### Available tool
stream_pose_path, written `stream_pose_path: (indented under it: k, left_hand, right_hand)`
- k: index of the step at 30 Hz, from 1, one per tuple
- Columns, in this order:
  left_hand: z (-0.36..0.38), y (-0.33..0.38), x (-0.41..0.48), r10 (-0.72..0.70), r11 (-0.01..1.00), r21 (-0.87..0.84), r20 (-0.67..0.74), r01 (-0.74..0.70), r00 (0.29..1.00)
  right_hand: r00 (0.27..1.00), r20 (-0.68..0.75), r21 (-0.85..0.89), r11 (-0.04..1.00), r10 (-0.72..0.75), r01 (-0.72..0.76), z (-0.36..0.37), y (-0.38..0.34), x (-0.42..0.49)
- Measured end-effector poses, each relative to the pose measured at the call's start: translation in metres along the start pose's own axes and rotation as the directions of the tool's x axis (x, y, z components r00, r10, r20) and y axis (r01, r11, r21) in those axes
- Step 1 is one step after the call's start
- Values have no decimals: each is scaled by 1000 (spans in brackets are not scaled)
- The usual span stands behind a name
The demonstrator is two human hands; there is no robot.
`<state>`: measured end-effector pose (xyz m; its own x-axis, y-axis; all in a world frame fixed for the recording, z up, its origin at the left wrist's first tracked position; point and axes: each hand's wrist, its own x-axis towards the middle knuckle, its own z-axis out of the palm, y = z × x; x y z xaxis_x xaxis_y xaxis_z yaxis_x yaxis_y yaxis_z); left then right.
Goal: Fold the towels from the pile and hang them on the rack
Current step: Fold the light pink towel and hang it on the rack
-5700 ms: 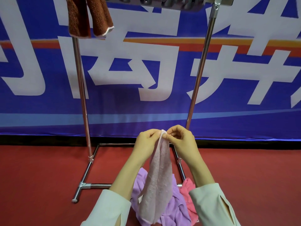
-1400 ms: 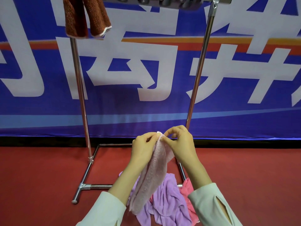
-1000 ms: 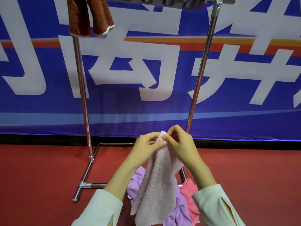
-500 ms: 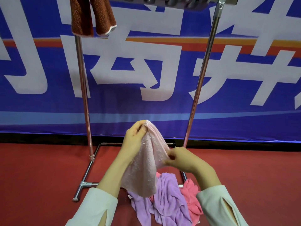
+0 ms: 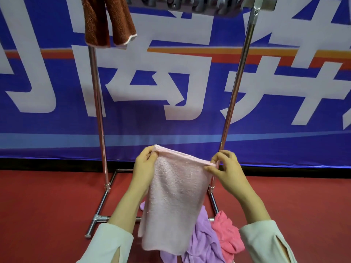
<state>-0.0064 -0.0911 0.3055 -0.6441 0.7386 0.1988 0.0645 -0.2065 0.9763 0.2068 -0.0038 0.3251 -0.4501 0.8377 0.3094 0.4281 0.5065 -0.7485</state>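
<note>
A pale pink towel [image 5: 174, 202] hangs flat in front of me, stretched by its top edge. My left hand [image 5: 145, 166] pinches its upper left corner and my right hand [image 5: 225, 168] pinches its upper right corner. Below it on the floor lies the pile: a lilac towel [image 5: 203, 242] and a bright pink towel [image 5: 227, 234], partly hidden by the held towel. The chrome rack [image 5: 97, 111] stands just beyond my hands. A brown towel [image 5: 106, 21] hangs over its top bar at the left.
A blue banner with large white characters [image 5: 171, 82] fills the wall behind the rack. The floor [image 5: 47, 205] is red carpet. The rack's base tubes [image 5: 98, 218] lie on the floor around the pile. Grey clips [image 5: 190, 2] line the rack's top bar.
My hands, first pinched together at one point of the bunched towel, have moved apart along its top edge. The towel now hangs spread out flat.
</note>
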Motion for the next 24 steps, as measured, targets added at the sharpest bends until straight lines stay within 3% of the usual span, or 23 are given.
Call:
stream_pose_path:
  k: [4, 10, 13, 18, 24]
  left_hand:
    - [2, 1, -2, -2, 1000, -7, 25, 2, 1000]
    - [3, 1, -2, 2, 997, -83, -72, -8, 997]
    - [4, 3, -3, 73, 997, 17, -24, -72, 997]
    - [11, 13, -11, 58, 987, 147, 4, -58, 998]
    - [24, 17, -21, 113, 962, 260, -110, -82, 987]
  right_hand:
    - [988, 125, 168, 980, 88, -108, -8, 3, -2]
    - [994, 4, 471, 877, 108, -97, -18, -5, -4]
    - [996, -11, 506, 860, 84, -66, -21, -12, -6]
    - [999, 51, 476, 879, 3, -27, -23, -19, -7]
    - [966, 231, 510, 860, -116, -18, -24, -29, -14]
